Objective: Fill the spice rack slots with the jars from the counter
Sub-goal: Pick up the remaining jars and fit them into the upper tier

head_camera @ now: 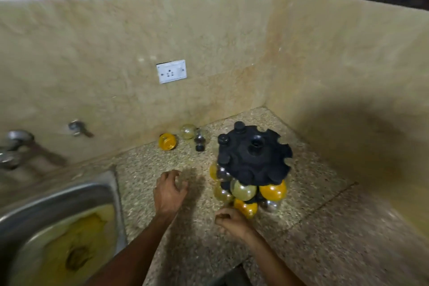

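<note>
A black round spice rack [254,154] stands on the speckled counter, with several round jars hanging in its slots below the top disc. Three loose jars lie by the back wall: an orange one [167,141], a pale clear one [188,131] and a clear one with a black cap [200,139]. My left hand [169,190] hovers over the counter left of the rack, fingers spread and empty. My right hand [231,222] sits just below the rack with its fingers curled, close to a low orange jar [246,208]; the blur hides whether it touches it.
A steel sink [58,227] with yellowish water lies at the left, with taps [16,144] on the wall above it. A white wall socket [171,71] is on the back wall. Tiled walls close the corner behind and right of the rack.
</note>
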